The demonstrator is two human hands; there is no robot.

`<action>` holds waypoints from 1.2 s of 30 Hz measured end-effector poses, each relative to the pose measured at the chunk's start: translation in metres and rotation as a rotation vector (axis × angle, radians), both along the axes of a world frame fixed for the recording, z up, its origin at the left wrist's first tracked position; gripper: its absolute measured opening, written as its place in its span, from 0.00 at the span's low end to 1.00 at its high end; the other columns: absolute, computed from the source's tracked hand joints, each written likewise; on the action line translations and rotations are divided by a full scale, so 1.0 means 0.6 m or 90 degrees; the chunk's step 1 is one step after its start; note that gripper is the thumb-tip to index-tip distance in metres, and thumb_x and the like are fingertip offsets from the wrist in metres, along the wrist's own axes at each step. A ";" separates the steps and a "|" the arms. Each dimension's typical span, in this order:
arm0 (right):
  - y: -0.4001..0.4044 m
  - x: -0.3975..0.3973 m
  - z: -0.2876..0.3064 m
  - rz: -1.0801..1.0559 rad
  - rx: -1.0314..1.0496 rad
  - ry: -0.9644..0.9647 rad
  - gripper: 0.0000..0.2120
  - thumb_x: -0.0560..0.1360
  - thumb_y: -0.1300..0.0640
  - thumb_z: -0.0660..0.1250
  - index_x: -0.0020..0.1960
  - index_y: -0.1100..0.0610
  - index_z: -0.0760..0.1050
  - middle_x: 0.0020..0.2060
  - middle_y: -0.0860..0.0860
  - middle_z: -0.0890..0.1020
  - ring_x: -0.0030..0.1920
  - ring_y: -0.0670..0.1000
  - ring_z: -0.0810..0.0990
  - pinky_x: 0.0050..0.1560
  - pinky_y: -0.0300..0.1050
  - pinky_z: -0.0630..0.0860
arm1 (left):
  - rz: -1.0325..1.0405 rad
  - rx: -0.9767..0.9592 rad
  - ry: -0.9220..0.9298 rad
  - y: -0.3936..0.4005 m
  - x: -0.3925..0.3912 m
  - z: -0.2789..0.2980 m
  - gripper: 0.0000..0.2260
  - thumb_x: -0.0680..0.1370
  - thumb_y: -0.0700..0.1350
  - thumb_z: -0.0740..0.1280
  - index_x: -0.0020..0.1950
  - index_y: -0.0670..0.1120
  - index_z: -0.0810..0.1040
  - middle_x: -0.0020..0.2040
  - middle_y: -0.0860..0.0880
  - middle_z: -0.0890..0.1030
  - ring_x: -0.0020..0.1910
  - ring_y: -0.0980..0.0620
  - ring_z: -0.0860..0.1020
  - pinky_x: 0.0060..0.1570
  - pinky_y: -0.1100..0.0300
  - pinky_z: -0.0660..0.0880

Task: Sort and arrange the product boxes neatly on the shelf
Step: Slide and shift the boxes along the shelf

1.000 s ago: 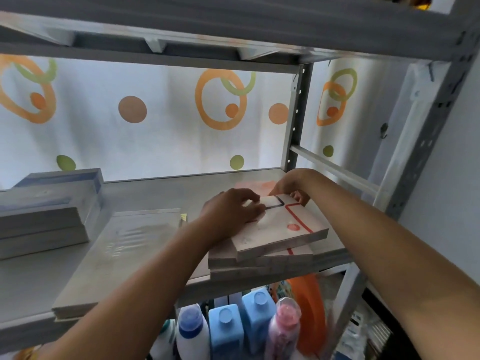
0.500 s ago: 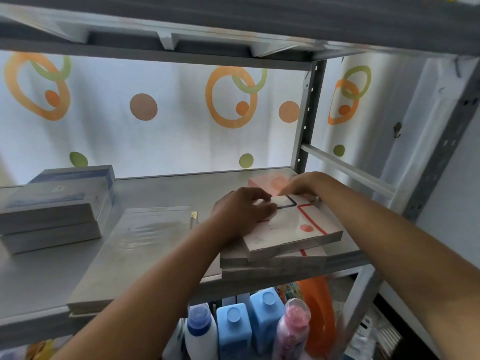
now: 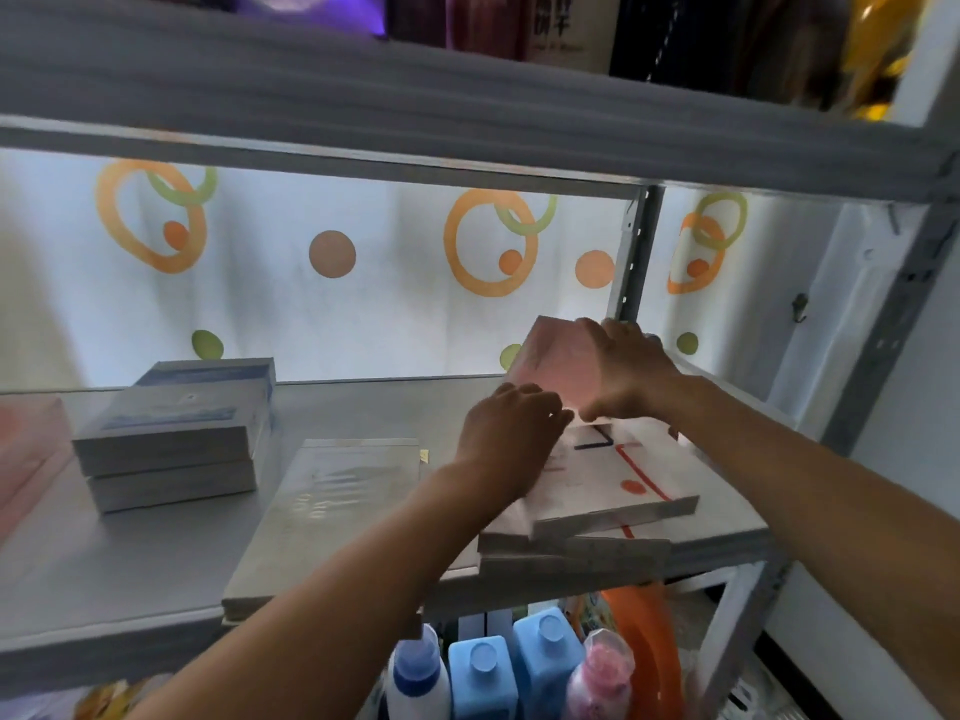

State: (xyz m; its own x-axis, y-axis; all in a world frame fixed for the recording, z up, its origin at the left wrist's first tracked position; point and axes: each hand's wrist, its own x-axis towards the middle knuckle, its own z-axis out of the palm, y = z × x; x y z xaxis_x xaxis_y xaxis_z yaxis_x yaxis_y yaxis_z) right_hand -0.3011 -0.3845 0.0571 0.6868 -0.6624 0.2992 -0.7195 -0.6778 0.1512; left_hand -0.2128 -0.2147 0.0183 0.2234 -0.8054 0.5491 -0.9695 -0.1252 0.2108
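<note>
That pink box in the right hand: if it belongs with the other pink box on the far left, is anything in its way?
Probably: the stack of blue-and-white boxes stands on the shelf between the pink box, gripped by the right hand, and the other pink box.

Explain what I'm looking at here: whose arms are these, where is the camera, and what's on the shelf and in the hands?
No robot: a person wears a head camera looking down at their own arms. The right hand grips a pink box, tilted up at the back of the grey shelf. The left hand rests on a white box with red lines, topmost of a small pile. Further left lie a flat wrapped box and two stacked blue-and-white boxes. Bottles stand on the level below.
</note>
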 end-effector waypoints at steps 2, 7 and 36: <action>0.027 -0.012 0.029 0.063 -0.105 -0.002 0.53 0.55 0.39 0.74 0.73 0.52 0.54 0.62 0.55 0.69 0.64 0.60 0.69 0.63 0.56 0.69 | 0.010 -0.055 0.043 0.021 0.014 0.017 0.12 0.82 0.48 0.60 0.59 0.49 0.80 0.58 0.52 0.81 0.57 0.50 0.77 0.53 0.57 0.74; 0.108 -0.026 0.085 0.226 -0.236 0.002 0.54 0.55 0.40 0.73 0.75 0.56 0.56 0.67 0.57 0.66 0.66 0.61 0.67 0.67 0.59 0.65 | 0.057 -0.148 0.024 0.098 0.095 0.078 0.16 0.80 0.47 0.65 0.67 0.47 0.75 0.66 0.49 0.75 0.66 0.46 0.71 0.62 0.51 0.72; 0.411 0.103 0.126 0.451 0.056 -0.266 0.16 0.80 0.60 0.60 0.66 0.64 0.73 0.60 0.57 0.79 0.46 0.50 0.76 0.53 0.44 0.72 | -0.063 -0.268 0.919 0.406 0.150 0.037 0.09 0.83 0.43 0.60 0.57 0.45 0.78 0.51 0.44 0.85 0.51 0.43 0.83 0.44 0.54 0.81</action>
State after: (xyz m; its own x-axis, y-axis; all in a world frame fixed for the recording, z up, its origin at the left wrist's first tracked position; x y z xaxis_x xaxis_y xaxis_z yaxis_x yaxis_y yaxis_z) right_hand -0.2392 -0.1380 0.1328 0.7939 -0.1472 0.5899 -0.1021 -0.9888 -0.1092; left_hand -0.1228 0.0291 0.0408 0.7137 -0.6934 0.0996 0.0956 0.2372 0.9668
